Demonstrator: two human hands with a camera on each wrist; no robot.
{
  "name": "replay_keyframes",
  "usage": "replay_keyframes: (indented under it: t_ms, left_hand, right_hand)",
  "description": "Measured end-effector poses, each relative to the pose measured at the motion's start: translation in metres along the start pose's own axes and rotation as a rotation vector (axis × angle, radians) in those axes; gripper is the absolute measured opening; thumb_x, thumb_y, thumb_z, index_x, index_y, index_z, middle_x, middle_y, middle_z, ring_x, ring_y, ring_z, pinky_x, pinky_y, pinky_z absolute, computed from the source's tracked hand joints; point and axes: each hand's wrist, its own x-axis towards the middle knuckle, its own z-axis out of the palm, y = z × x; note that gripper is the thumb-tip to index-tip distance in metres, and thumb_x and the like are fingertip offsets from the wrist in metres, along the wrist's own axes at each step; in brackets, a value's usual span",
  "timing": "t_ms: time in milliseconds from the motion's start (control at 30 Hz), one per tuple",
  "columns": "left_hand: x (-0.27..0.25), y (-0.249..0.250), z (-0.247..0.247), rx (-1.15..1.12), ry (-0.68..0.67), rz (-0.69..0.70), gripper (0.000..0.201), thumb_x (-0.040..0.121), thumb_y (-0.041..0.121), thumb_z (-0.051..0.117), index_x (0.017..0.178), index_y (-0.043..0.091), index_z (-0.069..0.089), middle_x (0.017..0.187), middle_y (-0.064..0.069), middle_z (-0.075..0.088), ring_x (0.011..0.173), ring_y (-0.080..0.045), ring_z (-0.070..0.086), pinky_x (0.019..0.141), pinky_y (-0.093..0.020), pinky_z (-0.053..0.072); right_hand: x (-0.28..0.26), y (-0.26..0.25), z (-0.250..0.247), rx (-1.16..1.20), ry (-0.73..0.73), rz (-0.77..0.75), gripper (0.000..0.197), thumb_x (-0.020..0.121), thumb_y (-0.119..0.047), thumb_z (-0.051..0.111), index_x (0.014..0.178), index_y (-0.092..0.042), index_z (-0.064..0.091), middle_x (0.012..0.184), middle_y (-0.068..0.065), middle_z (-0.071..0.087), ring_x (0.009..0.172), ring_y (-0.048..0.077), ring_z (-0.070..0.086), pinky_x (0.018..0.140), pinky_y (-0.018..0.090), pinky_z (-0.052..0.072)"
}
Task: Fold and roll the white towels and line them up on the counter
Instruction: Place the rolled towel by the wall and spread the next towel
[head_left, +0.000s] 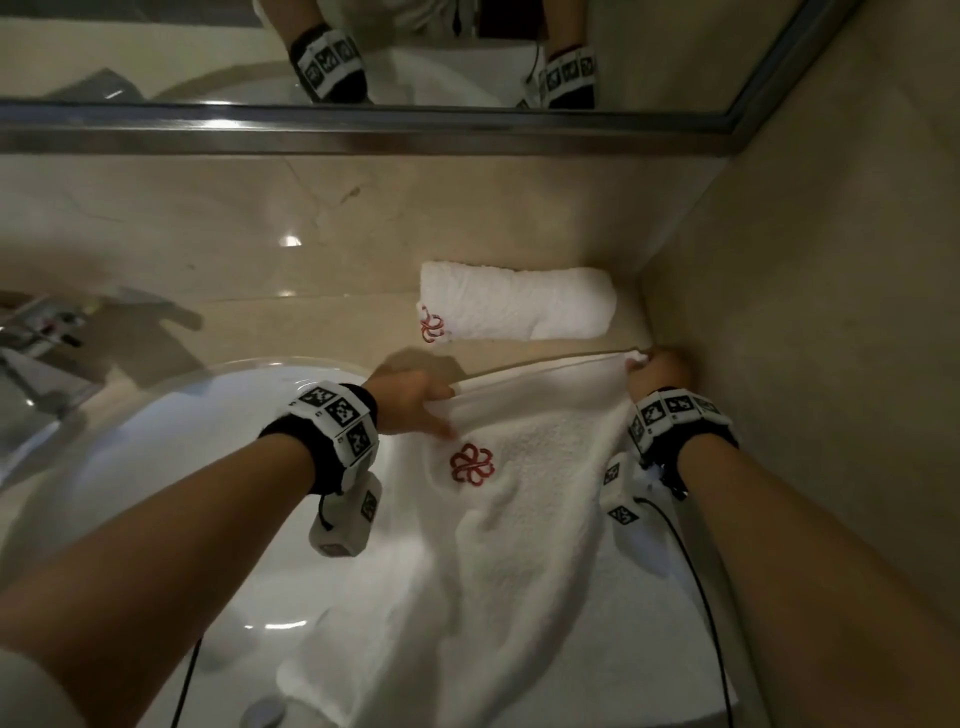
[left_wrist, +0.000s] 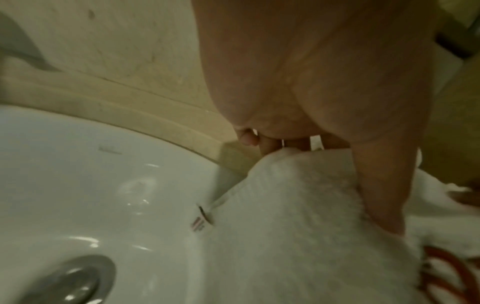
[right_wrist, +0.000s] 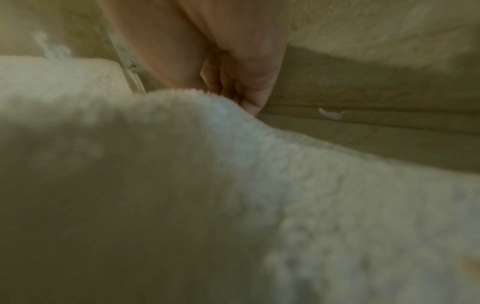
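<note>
At the far left of the head view a tap (head_left: 36, 338) stands on the counter (head_left: 208, 249), and below it the white sink (head_left: 156, 467) curves across the lower left. Moving right, the left hand (head_left: 415, 402) grips the upper left corner of an open towel (head_left: 530, 519); the fingers curl over the far edge and the thumb presses the cloth near a red logo (head_left: 471, 462). The left wrist view shows the same: fingertips (left_wrist: 249, 139) tucked over the edge, thumb down on the pile.

The towel's far edge runs left to right between the two hands, stretched along the counter's front, and the rest hangs down toward the bottom of the frame, partly over the sink. Just above that edge, in the middle right, a rolled towel (head_left: 514, 304) lies with its long axis also left to right, close to but apart from the held edge.

At the right, against the side wall (head_left: 805, 312), the right hand (head_left: 657, 369) pinches the other top corner, fingers curled tight around it. Both hands sit level at the edge, so I'd judge the next fold runs along that same line, toward the body.
</note>
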Motion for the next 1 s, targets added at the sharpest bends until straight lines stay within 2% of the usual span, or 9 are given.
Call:
replay_keyframes:
  t_ms: [133, 433, 467, 533, 567, 700, 867, 900, 1000]
  left_hand:
    - [-0.017, -0.024, 0.002, 0.091, -0.044, -0.079, 0.04, 0.082, 0.045, 0.064, 0.118, 0.026, 0.062, 0.119, 0.006, 0.062, 0.116, -0.018, 0.052, 0.105, -0.035, 0.024]
    - [-0.054, -0.098, 0.021, -0.024, -0.047, -0.283, 0.05, 0.079, 0.041, 0.068, 0.125, 0.027, 0.057, 0.123, 0.002, 0.06, 0.111, -0.019, 0.054, 0.095, -0.028, 0.046]
    - [-0.057, -0.103, 0.023, -0.078, -0.024, -0.286, 0.043, 0.079, 0.038, 0.07, 0.119, 0.025, 0.06, 0.117, -0.001, 0.061, 0.103, -0.018, 0.055, 0.089, -0.027, 0.047]
    - [-0.063, -0.11, 0.024, -0.214, 0.055, -0.266, 0.013, 0.078, 0.027, 0.073, 0.084, 0.028, 0.061, 0.094, -0.003, 0.058, 0.083, -0.015, 0.052, 0.071, -0.02, 0.045]
    - [-0.064, -0.115, 0.024, -0.268, 0.102, -0.258, 0.018, 0.078, 0.023, 0.074, 0.074, 0.026, 0.056, 0.085, -0.003, 0.056, 0.079, -0.015, 0.051, 0.065, -0.016, 0.042]
    - [-0.075, -0.125, 0.025, -0.471, 0.217, -0.275, 0.017, 0.079, 0.013, 0.073, 0.071, 0.015, 0.058, 0.065, 0.003, 0.052, 0.064, -0.01, 0.048, 0.051, -0.003, 0.037]
    - [-0.081, -0.136, 0.04, -0.499, 0.163, -0.328, 0.039, 0.08, 0.016, 0.072, 0.056, 0.016, 0.041, 0.057, 0.001, 0.04, 0.055, -0.009, 0.037, 0.05, -0.014, 0.033]
    - [-0.08, -0.138, 0.043, -0.513, 0.158, -0.342, 0.036, 0.08, 0.015, 0.072, 0.059, 0.015, 0.043, 0.058, 0.001, 0.041, 0.055, -0.009, 0.038, 0.051, -0.014, 0.033]
    - [-0.076, -0.136, 0.052, -0.643, 0.18, -0.325, 0.028, 0.073, 0.017, 0.074, 0.066, 0.013, 0.047, 0.061, 0.0, 0.045, 0.057, -0.009, 0.041, 0.052, -0.014, 0.031]
  right_hand:
    - [-0.004, -0.006, -0.005, -0.011, -0.032, 0.045, 0.04, 0.099, -0.022, 0.038, 0.122, 0.008, 0.053, 0.129, 0.023, 0.054, 0.12, 0.035, 0.051, 0.096, 0.036, 0.041]
    - [-0.007, -0.004, 0.005, 0.013, 0.029, -0.003, 0.041, 0.096, -0.02, 0.043, 0.13, 0.003, 0.045, 0.134, 0.024, 0.048, 0.123, 0.035, 0.047, 0.1, 0.04, 0.039]
    - [-0.008, -0.004, 0.005, -0.015, 0.019, 0.006, 0.04, 0.097, -0.019, 0.042, 0.131, 0.002, 0.043, 0.135, 0.023, 0.046, 0.125, 0.035, 0.046, 0.102, 0.04, 0.038]
    - [-0.01, -0.007, 0.002, -0.141, -0.048, 0.055, 0.035, 0.099, -0.02, 0.037, 0.124, 0.0, 0.049, 0.133, 0.02, 0.048, 0.124, 0.033, 0.047, 0.103, 0.039, 0.038]
    - [-0.011, -0.009, -0.001, -0.192, -0.062, 0.074, 0.033, 0.099, -0.021, 0.036, 0.118, 0.0, 0.054, 0.129, 0.019, 0.051, 0.122, 0.033, 0.049, 0.102, 0.039, 0.039]
    - [-0.014, -0.011, -0.007, -0.228, -0.059, 0.06, 0.028, 0.098, -0.023, 0.04, 0.096, -0.002, 0.058, 0.11, 0.021, 0.057, 0.102, 0.032, 0.058, 0.086, 0.037, 0.045]
    - [-0.006, -0.002, -0.002, -0.159, -0.015, 0.032, 0.031, 0.097, -0.024, 0.044, 0.073, -0.006, 0.052, 0.097, 0.02, 0.06, 0.064, 0.024, 0.048, 0.074, 0.032, 0.042]
    - [-0.007, -0.001, -0.001, -0.136, -0.007, 0.017, 0.028, 0.096, -0.024, 0.045, 0.076, -0.006, 0.055, 0.102, 0.021, 0.061, 0.068, 0.026, 0.051, 0.075, 0.034, 0.043]
    - [-0.01, -0.003, 0.003, 0.006, 0.017, -0.038, 0.034, 0.096, -0.015, 0.045, 0.124, 0.003, 0.05, 0.132, 0.024, 0.05, 0.113, 0.038, 0.053, 0.094, 0.043, 0.041]
